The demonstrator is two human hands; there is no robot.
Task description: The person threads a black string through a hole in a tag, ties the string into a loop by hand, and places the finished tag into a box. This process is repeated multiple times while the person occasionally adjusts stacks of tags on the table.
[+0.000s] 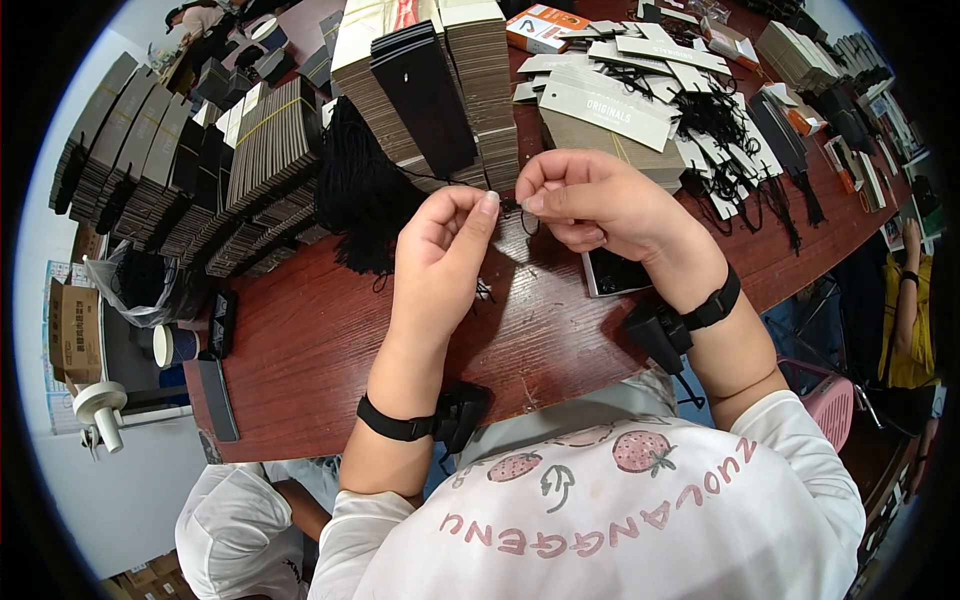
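My left hand (445, 245) and my right hand (605, 205) are raised close together over the table, fingers pinched. A thin black cord (529, 226) runs at their fingertips, with a small loop hanging below my right fingers. Just beyond my left hand, a few black hang tags (425, 100) lean against tall stacks of tags (490, 80). A thick bundle of black cords (362, 185) lies left of them, and one strand reaches toward my left fingers. Each wrist wears a black strap with a small device.
Banded tag stacks (265, 145) stand at the left. White tags (610, 108) with black cords are heaped at the right, near an orange and white box (545, 28). A small open tray (612, 275) sits under my right wrist. Other people sit at the lower left and right.
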